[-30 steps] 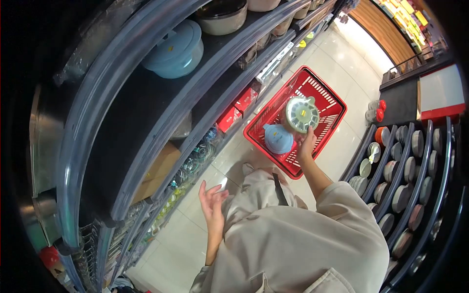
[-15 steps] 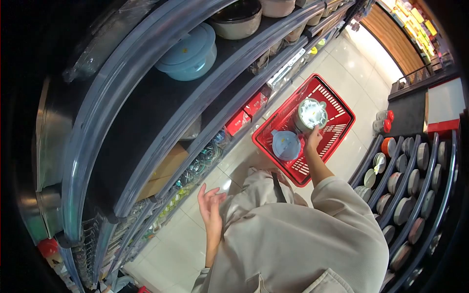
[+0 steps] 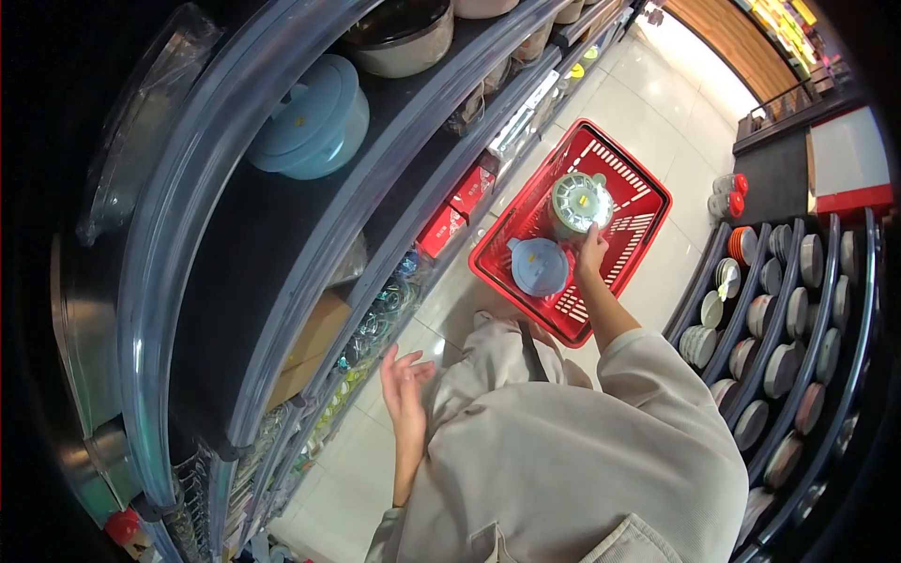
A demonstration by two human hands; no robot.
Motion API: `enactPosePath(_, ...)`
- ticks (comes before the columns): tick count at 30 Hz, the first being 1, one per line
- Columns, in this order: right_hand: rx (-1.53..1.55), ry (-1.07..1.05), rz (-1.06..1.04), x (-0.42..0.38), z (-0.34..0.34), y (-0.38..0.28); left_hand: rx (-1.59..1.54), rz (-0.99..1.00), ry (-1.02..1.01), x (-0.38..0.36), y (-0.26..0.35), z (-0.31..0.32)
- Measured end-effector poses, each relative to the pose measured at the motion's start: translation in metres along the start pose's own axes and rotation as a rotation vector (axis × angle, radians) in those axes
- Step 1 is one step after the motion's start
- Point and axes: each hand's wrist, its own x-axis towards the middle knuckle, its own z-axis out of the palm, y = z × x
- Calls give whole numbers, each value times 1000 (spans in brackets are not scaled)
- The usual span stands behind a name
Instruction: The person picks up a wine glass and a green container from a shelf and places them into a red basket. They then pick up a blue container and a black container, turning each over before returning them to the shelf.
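My right hand (image 3: 591, 251) reaches into a red shopping basket (image 3: 481, 267), fingers closed at the near edge of a pale green pot with a clear, shiny lid (image 3: 582, 201). Its fingertips are partly hidden. Beside that pot, a light blue lidded pot (image 3: 539, 267) sits in the basket, close to my wrist. My left hand (image 3: 405, 383) hangs near my left side with its fingers apart and nothing in it, close to the lower shelves.
Left, curved dark shelves (image 3: 310, 272) hold a blue lidded pot (image 3: 314, 122), a black-lidded pot (image 3: 399, 42), red boxes (image 3: 457, 211) and a cardboard box (image 3: 312, 347). Racks of dishes (image 3: 779, 371) stand right. Two red-lidded jars (image 3: 727, 195) are beyond them. The floor is tiled (image 3: 648, 89).
The view has shifted slightly, so the basket with both pots appears a little higher and further left. My right hand stays at the green pot. My left hand is nearly unchanged.
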Motion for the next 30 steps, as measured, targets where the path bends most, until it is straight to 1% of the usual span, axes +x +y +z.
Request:
enactPosePath(1,-4,-32,14,2,-4,0,2,-10,2,2,0,0)
enactPosePath(5,46,-27,67,2,-6,0,1,-27,-9,7,0,1)
enactPosePath(8,-8,30,76,-8,-6,-5,24,-24,-30,7,-2,0)
enactPosePath(10,33,-65,66,-13,-7,-11,29,-12,-33,8,-2,1)
enactPosePath(11,33,-65,68,-12,-8,-7,30,-13,-33,8,-2,1)
enactPosePath(13,116,216,125,-7,-10,7,30,-18,-28,8,-2,1)
enactPosePath(14,117,215,127,-4,-14,17,32,-17,-28,8,-2,1)
enactPosePath(16,-97,379,93,1,-27,40,25,0,-25,7,-5,0)
enactPosePath(17,-98,378,95,6,-37,53,27,-1,-23,7,-7,0)
enactPosePath(19,-198,268,207,8,-53,70,43,19,-23,5,-10,-1)
enactPosePath(20,-202,269,212,6,-56,75,46,15,-20,4,-11,-2)
enactPosePath(22,-475,315,279,-2,-56,82,33,-5,-41,2,-14,-2)
enactPosePath(23,-541,200,286,-21,-50,63,34,-8,-38,1,-17,-3)
enactPosePath(24,-545,198,287,-15,-54,75,36,-8,-36,0,-21,-4)
enactPosePath(26,-590,65,282,3,-67,110,36,-12,-28,-1,-31,-7)
enactPosePath(27,-684,-25,398,19,-78,127,43,22,-30,-3,-38,-9)
enactPosePath(28,-693,-26,400,15,-79,122,51,55,-32,-6,-41,-10)
enactPosePath(30,-640,-47,420,2,-72,110,51,49,-11,-12,-38,-8)
